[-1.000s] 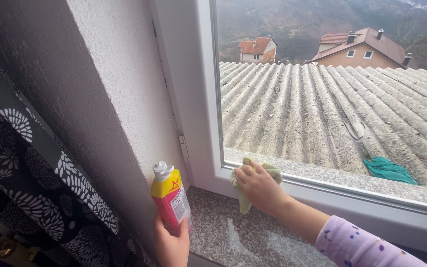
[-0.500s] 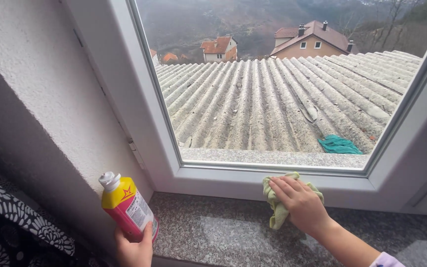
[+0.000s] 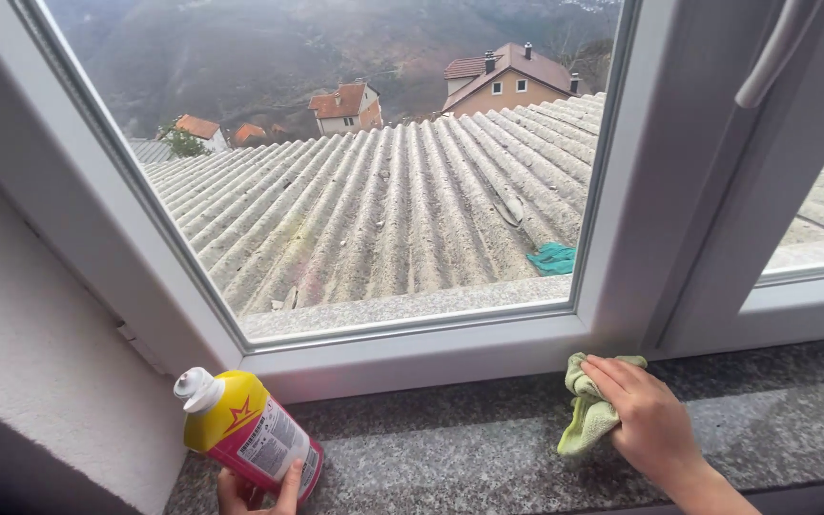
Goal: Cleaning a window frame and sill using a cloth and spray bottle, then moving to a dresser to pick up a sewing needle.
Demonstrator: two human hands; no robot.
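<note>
My right hand (image 3: 653, 424) presses a pale green cloth (image 3: 586, 410) against the bottom of the white window frame (image 3: 450, 348), where the grey speckled stone sill (image 3: 450, 448) meets it. My left hand (image 3: 261, 491) grips the base of a pink and yellow bottle (image 3: 245, 434) with a white cap, tilted to the left and resting on the sill's left end. Only the fingertips of that hand show at the picture's lower edge.
A white rough-plastered wall (image 3: 21, 362) flanks the window on the left. A white window handle (image 3: 774, 52) sits at the upper right. Outside lie a corrugated grey roof (image 3: 383, 210), a teal rag (image 3: 553, 257) on it, and houses beyond.
My right hand has slid the cloth rightward along the lower window frame, from the left corner to near the centre post. The view followed to the right. The bottle stays held at the left.
</note>
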